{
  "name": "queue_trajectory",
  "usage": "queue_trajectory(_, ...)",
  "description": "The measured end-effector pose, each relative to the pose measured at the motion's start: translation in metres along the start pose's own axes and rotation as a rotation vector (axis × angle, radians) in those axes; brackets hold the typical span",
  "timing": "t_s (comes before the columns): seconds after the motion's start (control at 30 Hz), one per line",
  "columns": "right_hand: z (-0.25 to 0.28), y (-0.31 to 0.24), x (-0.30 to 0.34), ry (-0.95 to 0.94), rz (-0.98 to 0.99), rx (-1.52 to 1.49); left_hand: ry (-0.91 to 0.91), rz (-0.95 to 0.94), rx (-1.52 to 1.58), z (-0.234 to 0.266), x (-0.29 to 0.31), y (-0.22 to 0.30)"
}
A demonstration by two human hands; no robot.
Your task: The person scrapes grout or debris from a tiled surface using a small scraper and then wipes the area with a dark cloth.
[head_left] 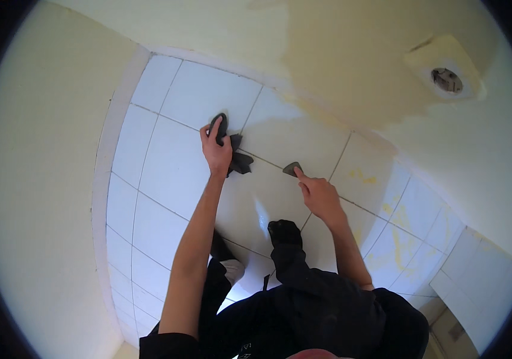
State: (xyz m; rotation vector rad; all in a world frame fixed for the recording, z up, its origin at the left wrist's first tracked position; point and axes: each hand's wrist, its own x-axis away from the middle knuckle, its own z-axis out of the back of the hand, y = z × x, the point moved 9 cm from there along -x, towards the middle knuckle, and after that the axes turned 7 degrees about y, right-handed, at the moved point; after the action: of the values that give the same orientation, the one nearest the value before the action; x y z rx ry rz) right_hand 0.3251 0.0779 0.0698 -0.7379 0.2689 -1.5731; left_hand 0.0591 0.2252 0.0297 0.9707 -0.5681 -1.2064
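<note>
The left hand [215, 149] is curled around a crumpled, matte black cloth [241, 163]; the right hand [322, 197] pinches a small, flat, dark-grey scraper [290, 169], both at the white floor tiles [175, 161].

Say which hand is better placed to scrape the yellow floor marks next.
Probably the right hand: it holds a flat scraper-like tool and is nearer the yellow marks. The left hand, farther off, grips a dark cloth.

Black cloth [242, 163], crumpled on white tiles [175, 155]; small dark wedge-shaped tool [291, 169] rightward.
</note>
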Motion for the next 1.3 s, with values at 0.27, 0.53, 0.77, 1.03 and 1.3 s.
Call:
queue_trajectory(0.27, -0.069, -0.019, -0.02, 0.132, 0.063, 0.148, 0.012, -0.291, -0.467, -0.002, 0.02, -0.007)
queue_trajectory(0.53, -0.084, -0.033, -0.042, 0.06, 0.016, 0.083, 0.042, -0.354, -0.465, -0.001, 0.018, 0.0)
queue_trajectory(0.77, -0.08, -0.04, -0.051, -0.025, -0.027, 0.18, -0.16, -0.388, -0.517, -0.01, 0.013, 0.001)
queue_trajectory(1.03, -0.083, -0.04, -0.059, -0.136, 0.069, 0.315, -0.62, -0.64, -0.566, -0.011, 0.009, -0.001)
queue_trajectory(1.3, -0.076, -0.034, -0.052, -0.154, 0.142, 0.315, -0.584, -0.635, -0.448, -0.009, 0.012, -0.002)
